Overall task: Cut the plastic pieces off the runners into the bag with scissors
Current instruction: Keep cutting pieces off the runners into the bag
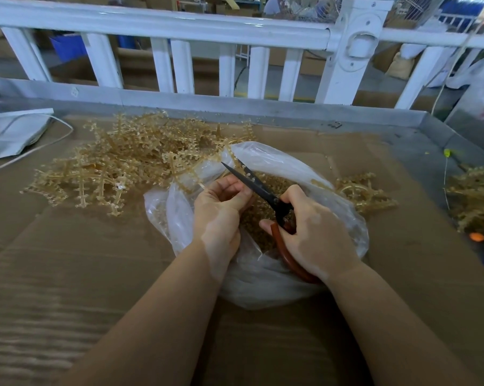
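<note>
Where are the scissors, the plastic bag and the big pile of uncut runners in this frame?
scissors (259,188): head view, on the dark blades above the pivot.
plastic bag (266,156): head view, on the far rim of the clear bag.
pile of uncut runners (129,160): head view, on the middle of the tan heap left of the bag.

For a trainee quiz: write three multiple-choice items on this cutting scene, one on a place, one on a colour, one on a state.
1. Where is the big pile of uncut runners?
A. left of the plastic bag
B. inside it
C. on the white railing

2. What colour are the scissors' handles?
A. blue
B. reddish-brown
C. yellow

3. What does the left hand do?
A. lies flat on the cardboard
B. pinches a runner over the bag
C. grips the scissors

Key: 1 A, the pile spreads leftward; 2 B, the loop shows below the right hand; 3 B, its fingers curl round a strip.
</note>
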Demonstrator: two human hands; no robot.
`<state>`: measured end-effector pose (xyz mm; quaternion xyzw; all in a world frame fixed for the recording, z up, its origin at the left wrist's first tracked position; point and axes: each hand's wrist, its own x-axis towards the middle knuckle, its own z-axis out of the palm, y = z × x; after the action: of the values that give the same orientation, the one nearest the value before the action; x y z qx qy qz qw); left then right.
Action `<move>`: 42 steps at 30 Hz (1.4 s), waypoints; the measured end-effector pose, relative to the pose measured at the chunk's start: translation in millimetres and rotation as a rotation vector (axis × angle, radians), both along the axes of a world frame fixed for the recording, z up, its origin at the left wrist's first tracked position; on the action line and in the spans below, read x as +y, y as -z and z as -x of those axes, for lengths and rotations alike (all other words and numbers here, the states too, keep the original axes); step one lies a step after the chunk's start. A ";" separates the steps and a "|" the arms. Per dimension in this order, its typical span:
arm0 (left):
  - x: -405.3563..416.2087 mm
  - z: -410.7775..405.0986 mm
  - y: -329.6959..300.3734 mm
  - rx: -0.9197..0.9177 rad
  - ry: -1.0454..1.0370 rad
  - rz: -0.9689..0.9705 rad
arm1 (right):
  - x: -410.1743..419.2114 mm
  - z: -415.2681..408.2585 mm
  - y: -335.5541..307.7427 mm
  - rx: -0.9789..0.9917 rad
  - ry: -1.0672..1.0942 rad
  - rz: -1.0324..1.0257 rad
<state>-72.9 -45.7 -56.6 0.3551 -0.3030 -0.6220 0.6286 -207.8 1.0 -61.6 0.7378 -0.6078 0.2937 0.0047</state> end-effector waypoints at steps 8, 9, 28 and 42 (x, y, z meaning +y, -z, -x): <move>-0.2 0.0 0.8 -0.006 0.000 -0.002 | -0.3 -0.6 0.9 0.012 0.001 0.018; -0.4 0.0 0.8 -0.002 0.004 -0.003 | -0.4 -0.5 0.9 0.010 -0.002 0.019; 0.7 -1.0 0.6 -0.012 0.036 -0.006 | -2.9 3.5 -1.8 -0.030 -0.060 -0.021; 0.2 -1.3 -0.7 0.011 0.042 -0.017 | -3.6 3.6 -0.5 -0.025 -0.071 0.000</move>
<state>-71.7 -45.5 -56.0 0.3507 -0.3015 -0.6395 0.6141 -211.4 -2.5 -61.1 0.7553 -0.5811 0.3027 -0.0131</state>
